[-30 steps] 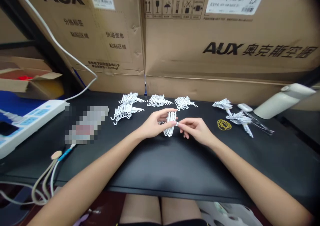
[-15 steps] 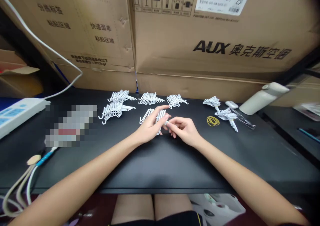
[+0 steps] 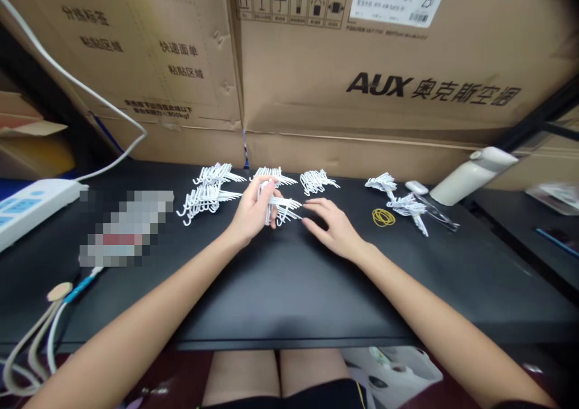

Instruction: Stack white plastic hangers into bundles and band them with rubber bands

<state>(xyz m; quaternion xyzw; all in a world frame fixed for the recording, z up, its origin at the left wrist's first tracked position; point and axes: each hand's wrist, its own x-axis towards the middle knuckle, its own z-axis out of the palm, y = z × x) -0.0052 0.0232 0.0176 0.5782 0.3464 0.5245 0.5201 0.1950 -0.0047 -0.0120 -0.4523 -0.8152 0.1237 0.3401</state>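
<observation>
My left hand [image 3: 250,213] is wrapped round a bunch of white hooks [image 3: 287,206], whose straight ends stick out to the right. Close to those ends is my right hand [image 3: 335,228], its thumb and fingers apart; whether a fingertip touches them I cannot tell. Behind the hands are a white hook bundle [image 3: 316,181] and another hook pile [image 3: 284,178], partly hidden by my left hand. Two more piles of hooks, the rear one [image 3: 214,172] and the front one [image 3: 201,201], lie to the left.
On the right lie yellow rubber bands [image 3: 383,217], further white hooks [image 3: 407,204], a small white case [image 3: 416,187] and a pale bottle [image 3: 470,177]. A power strip [image 3: 40,201] and a pixelated object [image 3: 131,225] occupy the left. Cardboard boxes [image 3: 294,113] stand along the back.
My left hand has moved left with the hooks, which now point rightward. My right hand has come off the bunch, and its fingers have spread.
</observation>
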